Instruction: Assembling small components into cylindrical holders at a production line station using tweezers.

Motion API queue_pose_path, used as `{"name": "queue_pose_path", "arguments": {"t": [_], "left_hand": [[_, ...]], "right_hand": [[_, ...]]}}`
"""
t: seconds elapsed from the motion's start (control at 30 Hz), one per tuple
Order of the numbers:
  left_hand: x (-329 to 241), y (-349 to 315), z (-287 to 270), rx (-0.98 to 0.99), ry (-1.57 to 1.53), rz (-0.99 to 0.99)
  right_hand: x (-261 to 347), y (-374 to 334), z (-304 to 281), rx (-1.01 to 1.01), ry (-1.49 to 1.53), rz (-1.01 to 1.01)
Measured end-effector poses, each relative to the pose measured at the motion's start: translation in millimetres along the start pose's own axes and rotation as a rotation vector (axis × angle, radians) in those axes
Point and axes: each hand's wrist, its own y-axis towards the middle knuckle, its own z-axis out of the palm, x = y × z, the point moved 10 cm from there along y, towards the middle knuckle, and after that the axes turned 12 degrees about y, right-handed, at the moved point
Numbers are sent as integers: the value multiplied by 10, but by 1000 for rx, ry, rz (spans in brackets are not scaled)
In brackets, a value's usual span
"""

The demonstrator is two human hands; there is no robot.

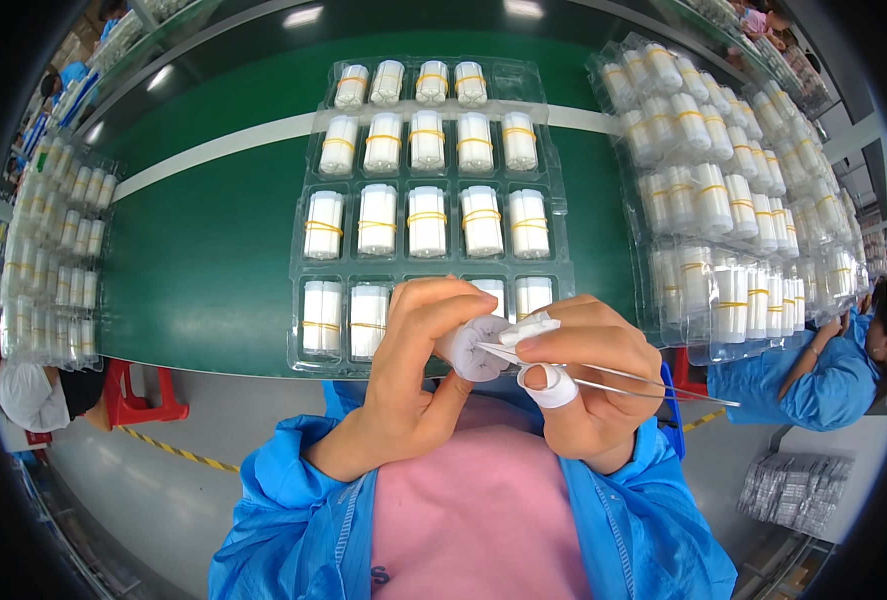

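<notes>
My left hand (413, 375) grips a small white bundle of tubes (471, 347) end-on, close in front of my chest. My right hand (588, 375), with white tape or cots on the thumb and a finger, pinches thin tweezers (653, 385) whose long points stick out to the right; its thumb tip presses against the bundle's end. Just beyond the hands lies a clear plastic blister tray (303, 262) on the green table, its pockets filled with white bundles bound by yellow rubber bands (426, 218).
Stacks of similar filled trays stand at the right (723, 180) and at the far left (53, 250). A person in a blue coat (813, 385) sits at the right. A red stool (138, 395) and yellow-black floor tape lie lower left; a packet pile (793, 490) lies lower right.
</notes>
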Motion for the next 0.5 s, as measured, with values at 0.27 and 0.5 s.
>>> {"name": "queue_pose_path", "arguments": {"t": [0.27, 0.5], "left_hand": [[-7, -9, -10, -7, -5, -37], [11, -23, -4, -14, -11, -32]], "right_hand": [[10, -11, -21, -31, 24, -6], [1, -17, -5, -21, -7, 13]]}}
